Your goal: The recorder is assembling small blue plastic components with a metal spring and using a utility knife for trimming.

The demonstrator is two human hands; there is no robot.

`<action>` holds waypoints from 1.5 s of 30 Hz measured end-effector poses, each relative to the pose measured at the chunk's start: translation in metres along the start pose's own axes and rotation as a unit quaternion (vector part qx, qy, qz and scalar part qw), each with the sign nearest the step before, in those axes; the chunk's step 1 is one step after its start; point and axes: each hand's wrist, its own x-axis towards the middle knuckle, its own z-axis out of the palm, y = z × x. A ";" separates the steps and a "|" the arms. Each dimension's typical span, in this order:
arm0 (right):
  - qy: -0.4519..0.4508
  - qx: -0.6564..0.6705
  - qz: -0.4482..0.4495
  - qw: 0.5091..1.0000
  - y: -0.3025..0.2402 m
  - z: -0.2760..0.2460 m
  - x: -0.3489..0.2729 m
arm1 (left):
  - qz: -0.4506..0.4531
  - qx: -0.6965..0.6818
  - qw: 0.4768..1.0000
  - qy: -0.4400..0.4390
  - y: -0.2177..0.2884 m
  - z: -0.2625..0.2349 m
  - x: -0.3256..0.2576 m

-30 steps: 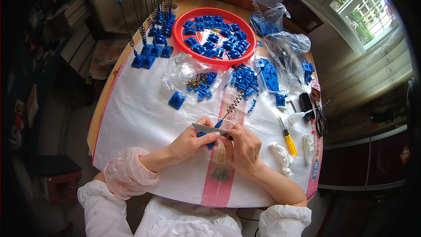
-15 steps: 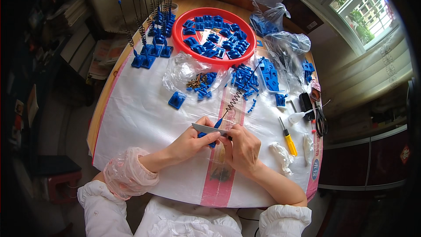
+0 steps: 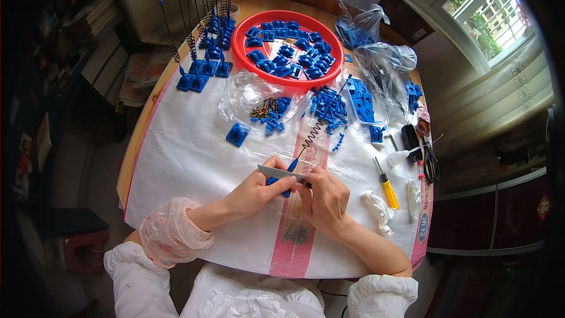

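Observation:
My left hand [image 3: 254, 189] is closed around a blue plastic base [image 3: 278, 187] near the table's front middle. From that base a blue stem leads up to a dark coil spring [image 3: 313, 136], which leans away to the right over the loose parts. My right hand [image 3: 325, 197] pinches the dark end of a flat grey blade [image 3: 276, 172]. The blade lies crosswise over the blue piece, in front of the stem, its other end by my left fingers. Both hands meet at the piece, and my fingers hide much of the base.
Beyond my hands are blue pegs [image 3: 328, 106], brass-coloured screws [image 3: 266, 109] on plastic film and a red tray [image 3: 240, 53] of blue parts. Finished-looking spring pieces [image 3: 200, 66] stand far left. A yellow-handled screwdriver [image 3: 388, 191], a white bottle [image 3: 400, 157] and scissors [image 3: 431, 165] lie right.
The spring's upper end has swayed slightly to the left. My hands and the blade hold nearly the same place.

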 end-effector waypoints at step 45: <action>0.009 -0.008 -0.004 1.000 0.000 0.001 0.002 | 0.008 0.016 1.000 -0.004 -0.003 -0.005 0.000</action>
